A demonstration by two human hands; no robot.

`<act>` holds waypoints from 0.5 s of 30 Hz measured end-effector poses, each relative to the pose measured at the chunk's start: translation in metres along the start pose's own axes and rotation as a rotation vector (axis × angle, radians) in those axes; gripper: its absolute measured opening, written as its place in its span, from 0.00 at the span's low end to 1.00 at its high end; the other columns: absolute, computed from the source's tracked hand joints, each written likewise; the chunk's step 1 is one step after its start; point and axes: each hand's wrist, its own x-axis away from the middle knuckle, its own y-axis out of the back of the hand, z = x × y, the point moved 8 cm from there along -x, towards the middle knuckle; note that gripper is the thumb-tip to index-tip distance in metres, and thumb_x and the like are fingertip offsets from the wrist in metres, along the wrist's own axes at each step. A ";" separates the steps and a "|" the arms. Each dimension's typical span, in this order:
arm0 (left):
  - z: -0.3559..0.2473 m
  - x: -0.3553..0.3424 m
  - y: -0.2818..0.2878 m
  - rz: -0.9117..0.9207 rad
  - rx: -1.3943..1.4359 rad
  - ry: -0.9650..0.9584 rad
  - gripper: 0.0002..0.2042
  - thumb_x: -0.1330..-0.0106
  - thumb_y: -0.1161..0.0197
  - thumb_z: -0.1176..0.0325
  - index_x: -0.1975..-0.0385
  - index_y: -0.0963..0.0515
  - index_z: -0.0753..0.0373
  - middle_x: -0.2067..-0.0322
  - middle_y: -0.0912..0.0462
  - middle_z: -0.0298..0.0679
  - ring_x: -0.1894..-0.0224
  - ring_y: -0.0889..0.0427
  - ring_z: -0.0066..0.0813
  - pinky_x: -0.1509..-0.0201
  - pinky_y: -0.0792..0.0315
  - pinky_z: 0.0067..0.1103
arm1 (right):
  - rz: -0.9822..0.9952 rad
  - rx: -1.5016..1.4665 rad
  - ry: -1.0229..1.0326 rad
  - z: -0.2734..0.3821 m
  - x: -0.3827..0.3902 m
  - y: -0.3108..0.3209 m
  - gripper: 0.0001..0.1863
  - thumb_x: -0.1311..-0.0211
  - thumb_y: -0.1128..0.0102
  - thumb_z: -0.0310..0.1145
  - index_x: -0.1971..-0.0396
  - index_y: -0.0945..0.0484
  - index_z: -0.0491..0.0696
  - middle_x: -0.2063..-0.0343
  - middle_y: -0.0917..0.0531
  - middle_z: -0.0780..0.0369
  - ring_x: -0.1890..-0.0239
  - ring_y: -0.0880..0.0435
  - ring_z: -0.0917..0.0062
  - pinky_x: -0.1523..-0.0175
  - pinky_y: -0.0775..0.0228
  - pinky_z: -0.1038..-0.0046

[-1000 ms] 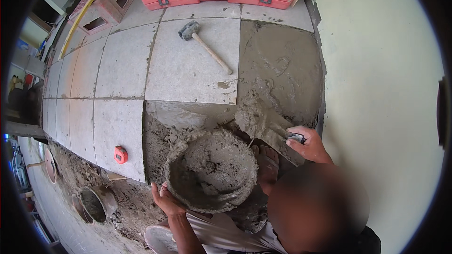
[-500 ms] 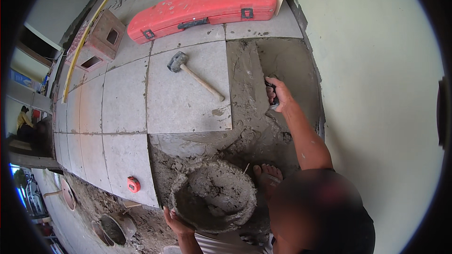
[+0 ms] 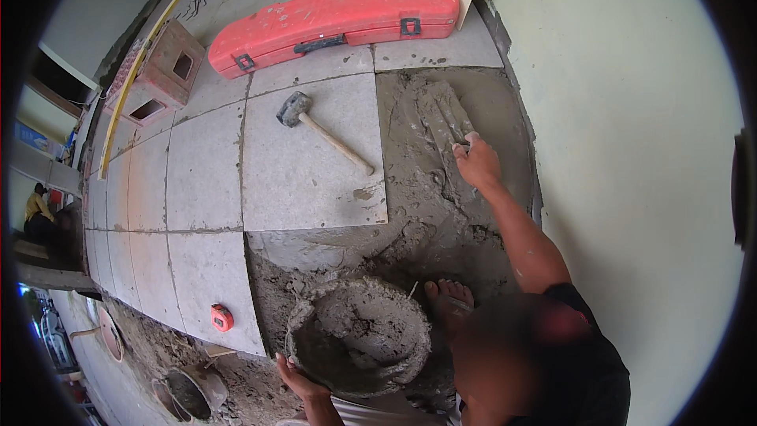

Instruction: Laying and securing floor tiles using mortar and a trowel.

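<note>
Grey mortar bed (image 3: pixel 501 102) lies exposed beside pale wall (image 3: pixel 631 150), surface streaked and uneven; floor tiles (image 3: pixel 205 177) on left already laid. Our right hand's (image 3: pixel 479 164) fingers curl together, seemingly clamped on mortar-caked trowel (image 3: pixel 452 113) over bed, handle hidden. Our left hand (image 3: pixel 303 385) touches bucket (image 3: pixel 296 333); whether fingers grip, we cannot tell. Mortar remains inside. Mallet (image 3: pixel 327 134) rests on nearest tile.

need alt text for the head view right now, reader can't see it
A person's right hand reaches over wet mortar, apparently gripping a mortar-smeared trowel, while the left hand rests at the side of a mortar-caked bucket. A mallet and red tape measure lie on grey tiles, a long red case beyond.
</note>
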 end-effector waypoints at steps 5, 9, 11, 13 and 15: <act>-0.008 0.007 -0.001 -0.073 -0.023 -0.050 0.34 0.32 0.46 0.41 0.41 0.26 0.67 0.48 0.17 0.48 0.47 0.17 0.46 0.40 0.24 0.36 | 0.085 0.061 0.007 0.036 -0.035 -0.035 0.19 0.33 0.43 0.41 0.53 0.23 0.40 0.59 0.15 0.44 0.52 0.17 0.46 0.46 0.26 0.50; -0.006 -0.001 0.010 -0.011 -0.024 -0.069 0.34 0.33 0.45 0.41 0.41 0.26 0.66 0.47 0.18 0.47 0.46 0.18 0.46 0.39 0.25 0.37 | 0.110 0.014 -0.001 0.050 -0.051 -0.041 0.19 0.33 0.43 0.41 0.56 0.22 0.39 0.58 0.16 0.42 0.51 0.17 0.47 0.46 0.26 0.50; -0.008 -0.001 0.010 -0.028 -0.030 -0.073 0.33 0.32 0.45 0.41 0.40 0.26 0.65 0.45 0.18 0.47 0.44 0.19 0.46 0.38 0.25 0.38 | 0.128 -0.026 -0.032 0.051 -0.039 -0.044 0.20 0.34 0.42 0.42 0.56 0.22 0.38 0.57 0.16 0.42 0.50 0.17 0.47 0.45 0.26 0.51; -0.011 0.003 0.017 -0.161 -0.063 -0.097 0.33 0.33 0.45 0.41 0.43 0.25 0.67 0.49 0.17 0.47 0.48 0.17 0.44 0.41 0.24 0.35 | 0.146 -0.064 -0.066 0.048 -0.026 -0.049 0.20 0.34 0.42 0.42 0.55 0.22 0.38 0.57 0.16 0.42 0.50 0.17 0.47 0.45 0.26 0.51; -0.009 -0.001 0.012 -0.074 -0.037 -0.075 0.33 0.32 0.46 0.42 0.41 0.26 0.66 0.46 0.18 0.47 0.45 0.18 0.46 0.39 0.25 0.36 | 0.090 -0.193 -0.095 0.044 -0.020 -0.050 0.21 0.34 0.42 0.42 0.55 0.22 0.38 0.56 0.16 0.41 0.49 0.17 0.46 0.44 0.26 0.51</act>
